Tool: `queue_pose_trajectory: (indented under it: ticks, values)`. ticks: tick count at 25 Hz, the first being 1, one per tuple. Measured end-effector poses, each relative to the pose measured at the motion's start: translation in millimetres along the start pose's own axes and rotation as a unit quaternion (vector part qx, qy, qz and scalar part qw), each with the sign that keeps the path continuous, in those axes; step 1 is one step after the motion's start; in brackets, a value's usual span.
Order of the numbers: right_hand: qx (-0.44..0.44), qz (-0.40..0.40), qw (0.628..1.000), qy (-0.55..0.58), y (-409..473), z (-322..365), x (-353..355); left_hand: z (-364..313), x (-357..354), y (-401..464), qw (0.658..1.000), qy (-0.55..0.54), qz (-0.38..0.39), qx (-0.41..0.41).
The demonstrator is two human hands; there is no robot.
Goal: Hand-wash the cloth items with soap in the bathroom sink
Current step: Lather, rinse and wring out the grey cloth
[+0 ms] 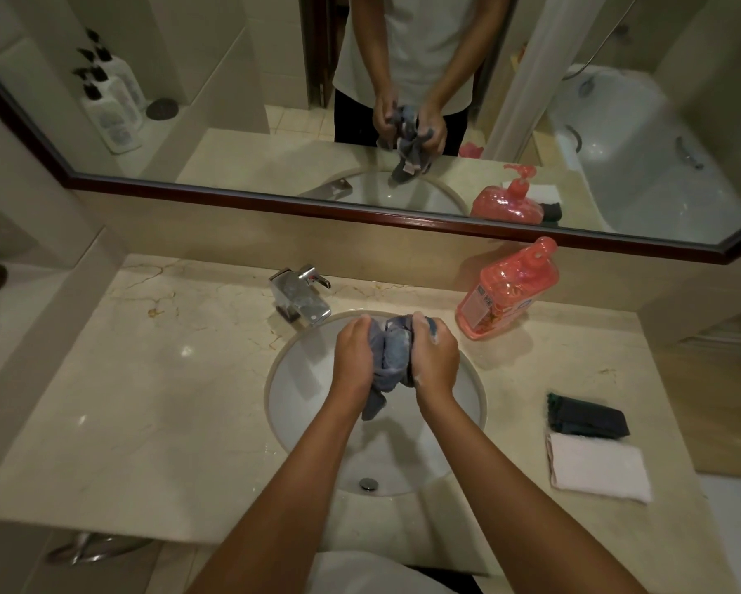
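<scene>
Head view: a grey cloth (392, 353) is clamped and scrubbed between both soapy hands, left (356, 351) and right (435, 358), above the sink (283, 405); suds could be splashed onto the surface (167, 379).

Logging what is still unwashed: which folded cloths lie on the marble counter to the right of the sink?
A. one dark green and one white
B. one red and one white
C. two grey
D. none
A: a folded dark green cloth lies just behind a folded white cloth on the beige marble counter, right of the round white sink.
</scene>
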State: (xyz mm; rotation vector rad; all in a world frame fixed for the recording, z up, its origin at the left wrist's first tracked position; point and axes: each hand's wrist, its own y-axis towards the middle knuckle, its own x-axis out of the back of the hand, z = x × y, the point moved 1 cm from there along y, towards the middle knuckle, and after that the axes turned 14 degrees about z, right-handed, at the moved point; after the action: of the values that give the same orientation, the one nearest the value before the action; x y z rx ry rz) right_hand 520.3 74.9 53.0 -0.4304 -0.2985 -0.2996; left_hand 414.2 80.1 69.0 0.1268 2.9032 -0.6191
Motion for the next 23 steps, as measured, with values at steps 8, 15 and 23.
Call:
queue_pose_trajectory:
  ticks: [8, 15, 23]
  values:
    - [0.064, 0.183, 0.98, -0.05, -14, -2, 6, -6, 11, -2, 0.987, -0.103, 0.117, 0.032]
    - [-0.01, 0.079, 0.978, 0.194, -8, 1, 20, 0, 22, 1, 0.991, 0.009, 0.117, -0.059]
    - [-0.016, -0.001, 0.982, 0.189, -9, -1, 24, 24, 14, -3, 0.997, 0.034, 0.021, -0.071]
